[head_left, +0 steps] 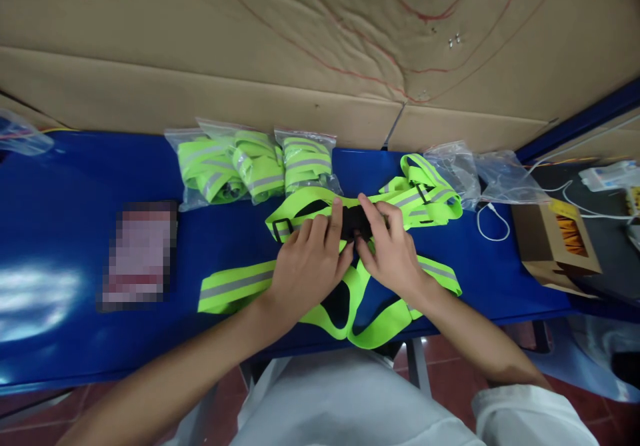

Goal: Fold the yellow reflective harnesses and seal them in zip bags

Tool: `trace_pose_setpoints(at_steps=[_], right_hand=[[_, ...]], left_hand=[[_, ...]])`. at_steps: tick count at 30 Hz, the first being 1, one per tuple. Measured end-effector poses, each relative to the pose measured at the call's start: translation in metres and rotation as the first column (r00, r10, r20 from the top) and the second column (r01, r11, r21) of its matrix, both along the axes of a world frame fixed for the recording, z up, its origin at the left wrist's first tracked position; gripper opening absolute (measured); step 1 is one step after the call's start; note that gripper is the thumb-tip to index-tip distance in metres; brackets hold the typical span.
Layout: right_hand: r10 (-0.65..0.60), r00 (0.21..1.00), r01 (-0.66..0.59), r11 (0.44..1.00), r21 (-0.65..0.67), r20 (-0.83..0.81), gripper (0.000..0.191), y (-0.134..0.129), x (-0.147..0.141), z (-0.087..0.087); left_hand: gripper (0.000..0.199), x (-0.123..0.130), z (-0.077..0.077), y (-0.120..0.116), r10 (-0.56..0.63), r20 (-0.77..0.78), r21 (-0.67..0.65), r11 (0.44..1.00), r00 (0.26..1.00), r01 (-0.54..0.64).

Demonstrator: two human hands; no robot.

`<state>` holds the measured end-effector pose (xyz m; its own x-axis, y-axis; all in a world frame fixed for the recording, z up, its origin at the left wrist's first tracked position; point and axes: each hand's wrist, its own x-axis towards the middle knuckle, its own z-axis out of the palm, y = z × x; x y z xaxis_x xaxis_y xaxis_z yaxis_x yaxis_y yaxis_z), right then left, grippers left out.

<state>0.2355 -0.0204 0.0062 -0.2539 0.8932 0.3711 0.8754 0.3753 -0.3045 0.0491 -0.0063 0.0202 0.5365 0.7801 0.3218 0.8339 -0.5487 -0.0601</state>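
Neon green straps with grey reflective stripes (235,285) lie spread on the blue table in front of me. Among them is a black piece (356,221), pinched from both sides. My left hand (313,256) has its fingers closed on its left edge, and my right hand (393,246) grips its right edge. A black slider buckle (283,230) sits on the strap left of my left hand. To the right, a bunched part of the strap (435,196) carries another black slider. My fingertips partly hide the black piece.
Clear bags of folded green straps (307,163) stand along the cardboard wall (200,89). A pixelated flat object (140,256) lies left on the blue table (60,233). Rightward are crumpled clear bags (507,176), a white cable (494,238) and an open cardboard box (537,239).
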Motion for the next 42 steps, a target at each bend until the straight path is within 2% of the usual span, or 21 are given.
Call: trace_pose_setpoints(at_steps=[3,6,9,12,14,17,18,20,22,23,25,26,29,31,35,39,40,42], right_hand=[[0.112,0.988,-0.119,0.991,-0.063,-0.107,0.077,0.004,0.010,0.010],[0.124,0.960,-0.141,0.989,-0.050,-0.249,0.077,0.008,0.022,0.025],[0.169,0.889,-0.230,0.968,-0.096,-0.426,0.058,0.010,0.033,0.035],[0.223,0.768,-0.429,0.875,-0.223,-0.600,0.042,0.008,0.041,0.037],[0.161,0.701,-0.481,0.826,-0.294,-0.695,0.042,0.006,0.044,0.036],[0.036,0.586,-0.516,0.786,-0.339,-0.809,0.041,0.005,0.051,0.034],[0.015,0.530,-0.561,0.757,-0.337,-0.848,0.040,0.006,0.053,0.034],[0.002,0.425,-0.688,0.651,-0.322,-0.905,0.037,0.008,0.057,0.036],[0.004,0.380,-0.775,0.547,-0.316,-0.925,0.033,0.011,0.058,0.038],[-0.004,0.378,-0.790,0.520,-0.324,-0.926,0.031,0.013,0.056,0.039],[-0.041,0.365,-0.791,0.514,-0.333,-0.930,0.032,0.014,0.051,0.041],[-0.068,0.344,-0.788,0.521,-0.327,-0.937,0.034,0.013,0.047,0.042],[-0.163,0.258,-0.783,0.541,-0.305,-0.952,0.034,0.010,0.031,0.053],[-0.247,0.216,-0.772,0.549,-0.320,-0.945,0.030,0.009,0.021,0.068],[-0.349,0.124,-0.761,0.567,-0.315,-0.929,0.028,0.009,0.003,0.103],[-0.328,-0.004,-0.732,0.644,-0.221,-0.944,0.035,0.009,-0.005,0.121],[-0.319,-0.020,-0.735,0.647,-0.203,-0.947,0.038,0.008,-0.006,0.122],[-0.322,-0.025,-0.747,0.635,-0.197,-0.946,0.038,0.006,-0.005,0.123]], left_hand=[[0.064,-0.010,0.002,0.007,-0.032,0.033,0.034,0.999,0.999,0.030],[0.065,-0.017,0.005,0.011,-0.098,0.116,0.033,0.995,0.988,0.095],[0.070,-0.020,0.005,0.010,-0.200,0.243,0.013,0.979,0.949,0.203],[0.075,-0.020,0.003,0.007,-0.288,0.376,-0.003,0.950,0.881,0.312],[0.080,-0.020,0.002,0.005,-0.319,0.484,-0.025,0.926,0.815,0.377],[0.088,-0.022,0.003,0.004,-0.271,0.631,-0.094,0.903,0.727,0.419],[0.090,-0.022,0.004,0.004,-0.244,0.675,-0.115,0.897,0.696,0.426],[0.086,-0.023,0.005,0.005,-0.196,0.752,-0.159,0.873,0.630,0.461],[0.081,-0.023,0.004,0.006,-0.140,0.818,-0.227,0.813,0.559,0.536],[0.079,-0.023,0.003,0.007,-0.107,0.845,-0.262,0.771,0.523,0.580],[0.081,-0.021,0.004,0.008,-0.039,0.886,-0.312,0.687,0.462,0.657],[0.088,-0.021,0.005,0.009,-0.011,0.901,-0.317,0.666,0.434,0.675],[0.105,-0.018,0.018,0.011,0.030,0.914,-0.322,0.661,0.405,0.678],[0.095,-0.016,0.030,0.011,0.050,0.909,-0.354,0.615,0.413,0.705],[0.060,-0.005,0.051,0.006,0.133,0.886,-0.453,0.459,0.445,0.764],[0.046,0.011,0.055,-0.001,0.362,0.871,-0.447,0.298,0.333,0.844],[0.044,0.014,0.053,-0.002,0.419,0.851,-0.440,0.238,0.318,0.866],[0.043,0.019,0.047,-0.005,0.497,0.801,-0.424,0.077,0.334,0.902]])
